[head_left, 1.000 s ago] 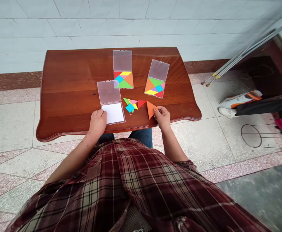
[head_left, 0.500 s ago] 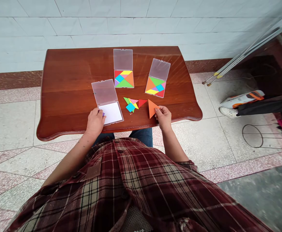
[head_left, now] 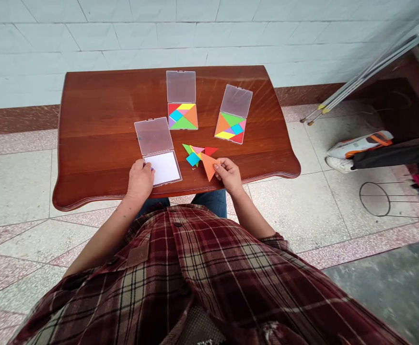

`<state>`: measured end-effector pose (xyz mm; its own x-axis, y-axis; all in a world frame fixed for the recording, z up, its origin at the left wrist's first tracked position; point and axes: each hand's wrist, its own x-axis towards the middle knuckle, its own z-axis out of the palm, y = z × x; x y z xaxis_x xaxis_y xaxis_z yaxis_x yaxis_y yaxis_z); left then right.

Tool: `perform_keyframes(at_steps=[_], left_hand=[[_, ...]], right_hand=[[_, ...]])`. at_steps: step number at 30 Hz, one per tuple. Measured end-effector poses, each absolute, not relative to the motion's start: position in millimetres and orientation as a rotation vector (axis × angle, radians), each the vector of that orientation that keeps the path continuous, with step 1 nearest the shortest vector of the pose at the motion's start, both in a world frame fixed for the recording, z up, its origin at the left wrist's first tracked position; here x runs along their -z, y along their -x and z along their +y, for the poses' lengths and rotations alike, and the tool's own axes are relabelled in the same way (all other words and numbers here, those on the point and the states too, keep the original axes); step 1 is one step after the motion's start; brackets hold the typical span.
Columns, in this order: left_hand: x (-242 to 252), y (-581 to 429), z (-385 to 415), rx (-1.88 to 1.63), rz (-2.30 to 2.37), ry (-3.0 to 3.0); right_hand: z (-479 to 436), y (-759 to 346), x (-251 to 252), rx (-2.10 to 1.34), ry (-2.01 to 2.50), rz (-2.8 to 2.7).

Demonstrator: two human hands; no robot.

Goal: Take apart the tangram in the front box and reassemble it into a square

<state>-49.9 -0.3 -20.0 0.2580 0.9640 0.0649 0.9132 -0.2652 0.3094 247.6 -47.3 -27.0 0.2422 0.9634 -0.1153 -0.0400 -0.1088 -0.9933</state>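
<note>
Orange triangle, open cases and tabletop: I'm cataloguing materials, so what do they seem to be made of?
The orange triangle in the right hand looks like thin matte plastic, foam or card, flat and evenly coloured; I can't tell which. The open cases seem translucent, smooth plastic: brown tints through their lids. The tabletop looks like varnished wood or veneer: reddish brown, streaked, softly reflecting.

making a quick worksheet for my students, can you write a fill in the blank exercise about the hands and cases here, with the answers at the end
1. The right hand holds a triangle whose colour is ____.
2. The left hand is at the nearest case, whose panel is coloured ____.
3. Of the three open cases on the table, ____ show multicoloured pieces fitted together.

Missing words: orange; white; two.
</note>
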Motion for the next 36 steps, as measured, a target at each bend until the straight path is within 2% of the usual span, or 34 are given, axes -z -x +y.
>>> perform_keyframes(at_steps=[7,22,36], left_hand=[[27.0,51.6,3.4,-0.339,1.743,-2.412],[24.5,52.7,5.9,-0.335,1.819,-2.402],[27.3,52.5,3.1,-0.592,1.715,-2.347]], right_hand=[[-39.4,-215.1,27.0,-1.189,1.358,-1.121],[-42.8,-204.4,38.6,-1.056,1.372,-1.207],[-42.2,-203.6,39.7,-1.039,1.384,-1.212]])
